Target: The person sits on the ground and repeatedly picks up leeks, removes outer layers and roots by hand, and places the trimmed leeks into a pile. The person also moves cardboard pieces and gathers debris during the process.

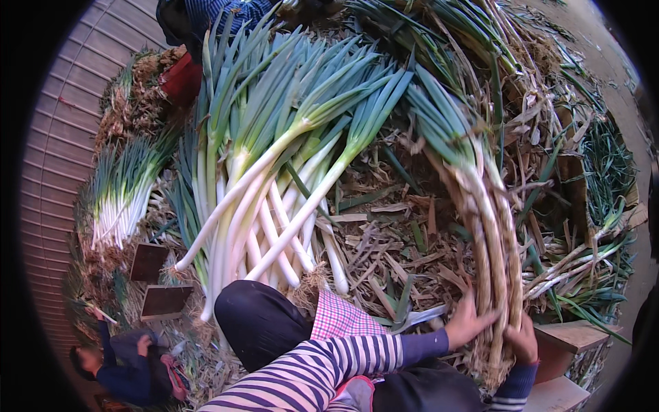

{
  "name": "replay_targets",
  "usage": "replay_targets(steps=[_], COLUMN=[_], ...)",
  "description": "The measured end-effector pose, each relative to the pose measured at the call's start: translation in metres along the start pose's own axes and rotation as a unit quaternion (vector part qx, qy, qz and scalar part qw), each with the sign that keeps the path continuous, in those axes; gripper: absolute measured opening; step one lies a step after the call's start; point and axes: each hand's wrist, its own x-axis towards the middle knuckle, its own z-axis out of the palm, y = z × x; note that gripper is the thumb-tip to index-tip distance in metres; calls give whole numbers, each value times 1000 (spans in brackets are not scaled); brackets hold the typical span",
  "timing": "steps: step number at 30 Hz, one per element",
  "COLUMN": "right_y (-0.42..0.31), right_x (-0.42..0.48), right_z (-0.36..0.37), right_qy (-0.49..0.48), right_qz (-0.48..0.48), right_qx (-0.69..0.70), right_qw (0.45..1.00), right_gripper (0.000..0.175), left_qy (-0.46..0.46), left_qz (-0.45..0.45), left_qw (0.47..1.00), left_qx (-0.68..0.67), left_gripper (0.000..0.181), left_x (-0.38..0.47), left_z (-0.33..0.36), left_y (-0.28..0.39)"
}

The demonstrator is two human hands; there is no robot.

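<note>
Several unpeeled leeks or large green onions (486,221) with brown outer skins stand in a bunch at the right, roots down and green leaves up. My right hand (522,337) is closed around the lower stalks from the right. My left hand (469,320) lies against the same stalks from the left, thumb and fingers apart, slightly blurred; whether it grips them I cannot tell. Left of my hands lies a big pile of peeled white-stemmed ones (257,221), roots towards my knee. A pale strip, perhaps a blade (425,315), shows beside my left wrist.
Dry peeled skins (396,247) cover the ground ahead. A wooden box or stool (574,337) stands at my right. Another bundle (121,195) lies far left, near two dark boards (166,301). A co-worker (128,360) sits lower left; another person's striped clothing (226,13) shows at the top.
</note>
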Motion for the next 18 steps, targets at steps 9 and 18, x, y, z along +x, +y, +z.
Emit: replay_targets(steps=[9, 18], right_y=[102, 49], right_x=[-32, -94], right_z=[30, 46], right_qy=[27, 136], right_qz=[85, -35], right_qx=[99, -312], right_qw=[991, 940], right_gripper=[71, 70], left_qy=[25, -94], left_qz=[-223, -200], left_qw=[966, 908], left_qx=[-127, -357], left_gripper=[68, 67], left_x=[20, 15], left_z=[-76, -12], left_y=[-45, 41])
